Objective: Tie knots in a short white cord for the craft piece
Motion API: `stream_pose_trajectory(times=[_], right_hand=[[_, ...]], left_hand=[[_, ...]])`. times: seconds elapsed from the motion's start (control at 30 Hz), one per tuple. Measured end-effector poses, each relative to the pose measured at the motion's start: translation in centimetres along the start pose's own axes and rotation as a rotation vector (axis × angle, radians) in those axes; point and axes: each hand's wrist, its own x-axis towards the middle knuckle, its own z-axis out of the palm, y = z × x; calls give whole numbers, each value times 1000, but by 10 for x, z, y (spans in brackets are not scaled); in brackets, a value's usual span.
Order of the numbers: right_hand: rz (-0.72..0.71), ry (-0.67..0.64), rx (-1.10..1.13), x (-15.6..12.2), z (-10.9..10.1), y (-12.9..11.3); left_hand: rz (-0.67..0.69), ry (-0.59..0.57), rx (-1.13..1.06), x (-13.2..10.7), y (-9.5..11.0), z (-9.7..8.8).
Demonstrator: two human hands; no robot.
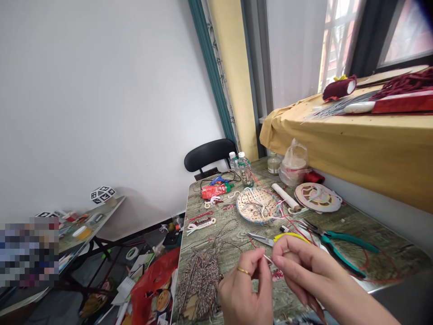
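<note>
My left hand (245,289), with a gold ring on one finger, and my right hand (304,271) meet low in the view over the table (355,221). Both pinch a thin pale cord (267,258) between fingertips. Just beyond them lie yellow-handled snips (274,239) and green-handled pliers (341,248). A bundle of twisted brown-and-white cord (199,280) lies to the left of my left hand. Red thread (367,264) trails across the table on the right.
Farther back sit a woven perforated disc (257,205), a round patterned disc (317,197), a white roll (285,196), water bottles (244,169), a plastic bag (293,164), a red package (214,191). A black chair (208,155) stands behind. A red bag (154,282) and clutter cover the floor left.
</note>
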Motion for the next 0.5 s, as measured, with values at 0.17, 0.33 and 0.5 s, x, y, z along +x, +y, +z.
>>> stream_pose_trajectory(times=[0.17,0.33,0.5], right_hand=[[-41,44,20,4,8,4],[-81,120,-89,4,6,4],[-192,265,-277,4,7,10]], left_hand=[[-229,-8,-68,3,11,0],[-577,-221,-631,13,14,-5],[-679,-274,-754,19,18,-10]])
